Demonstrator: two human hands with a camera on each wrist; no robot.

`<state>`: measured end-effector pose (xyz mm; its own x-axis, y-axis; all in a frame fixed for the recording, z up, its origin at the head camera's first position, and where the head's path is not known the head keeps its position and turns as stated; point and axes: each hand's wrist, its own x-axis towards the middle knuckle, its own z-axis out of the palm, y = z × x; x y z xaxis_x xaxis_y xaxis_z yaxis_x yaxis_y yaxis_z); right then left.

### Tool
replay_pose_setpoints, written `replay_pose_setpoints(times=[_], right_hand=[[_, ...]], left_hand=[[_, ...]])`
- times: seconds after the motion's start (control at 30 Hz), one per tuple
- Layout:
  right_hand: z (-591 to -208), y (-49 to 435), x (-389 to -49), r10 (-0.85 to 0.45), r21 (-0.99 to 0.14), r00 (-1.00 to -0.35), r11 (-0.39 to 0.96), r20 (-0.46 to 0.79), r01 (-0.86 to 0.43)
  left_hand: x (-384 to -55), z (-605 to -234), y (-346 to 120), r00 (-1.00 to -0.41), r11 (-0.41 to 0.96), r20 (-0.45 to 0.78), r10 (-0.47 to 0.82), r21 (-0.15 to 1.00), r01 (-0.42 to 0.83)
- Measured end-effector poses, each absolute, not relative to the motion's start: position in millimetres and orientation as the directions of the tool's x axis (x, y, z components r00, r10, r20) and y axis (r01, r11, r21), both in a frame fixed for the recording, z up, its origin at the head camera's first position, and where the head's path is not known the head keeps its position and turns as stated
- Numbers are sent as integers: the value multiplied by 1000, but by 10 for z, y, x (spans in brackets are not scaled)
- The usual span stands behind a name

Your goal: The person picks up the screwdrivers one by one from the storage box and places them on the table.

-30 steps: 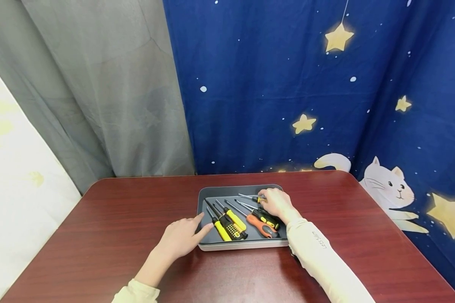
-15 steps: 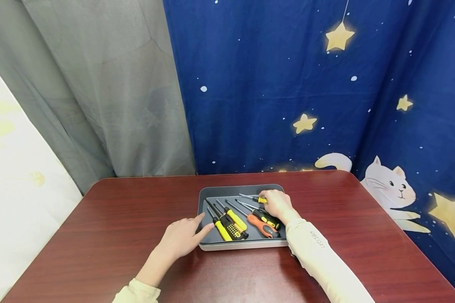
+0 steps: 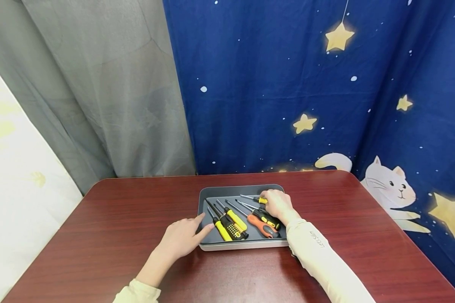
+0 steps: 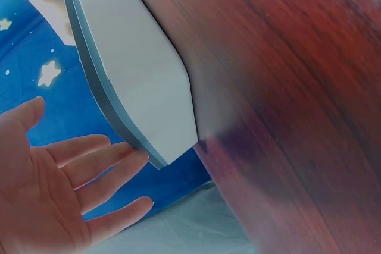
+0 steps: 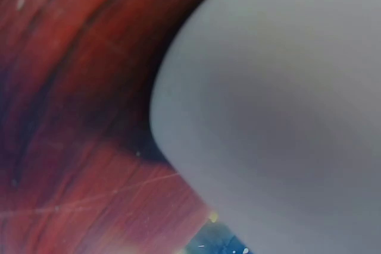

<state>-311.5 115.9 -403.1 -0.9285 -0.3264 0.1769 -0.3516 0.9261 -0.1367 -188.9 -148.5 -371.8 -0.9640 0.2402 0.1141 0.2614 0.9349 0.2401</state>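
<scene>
A grey tray (image 3: 246,243) on the table holds several screwdrivers. My right hand (image 3: 277,203) reaches over its right side, with curled fingers pinching the yellow handle of a small screwdriver (image 3: 263,200) near the back wall. The shank points left. My left hand (image 3: 182,235) is at the tray's left side, fingers spread and fairly straight. In the left wrist view, a fingertip of that hand (image 4: 71,188) meets the rim by the corner of the tray (image 4: 137,57). The right wrist view shows only the tray's pale outer wall (image 5: 268,105) close up; the right hand is hidden there.
In the tray lie yellow-handled screwdrivers (image 3: 236,220), a black one with yellow dots (image 3: 232,228), an orange and grey one (image 3: 260,225) and a black and yellow one (image 3: 264,218). The reddish-brown table (image 3: 136,206) ends at grey and blue curtains (image 3: 250,105).
My right hand and the small screwdriver have shifted very slightly to the right, and more of the yellow handle shows. The left hand and tray have hardly moved.
</scene>
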Motion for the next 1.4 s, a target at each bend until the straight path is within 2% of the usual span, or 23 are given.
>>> replay_pose_setpoints(times=[0.43,0.73,1.4], right_hand=[[-3973,1193,-3060,-338,-146,-916,916,218,-373],[-3886,1206,-2997,-357,-137,-884,902,301,-410],[-3764,1317,-2914,-342,-140,-872,901,350,-410]], left_hand=[[-1896,-3720,-1482,-964,937,110,242,231,262],[-1896,-3714,-1476,-965,938,112,236,232,257],[-1892,-3727,-1459,-964,940,110,240,223,260]])
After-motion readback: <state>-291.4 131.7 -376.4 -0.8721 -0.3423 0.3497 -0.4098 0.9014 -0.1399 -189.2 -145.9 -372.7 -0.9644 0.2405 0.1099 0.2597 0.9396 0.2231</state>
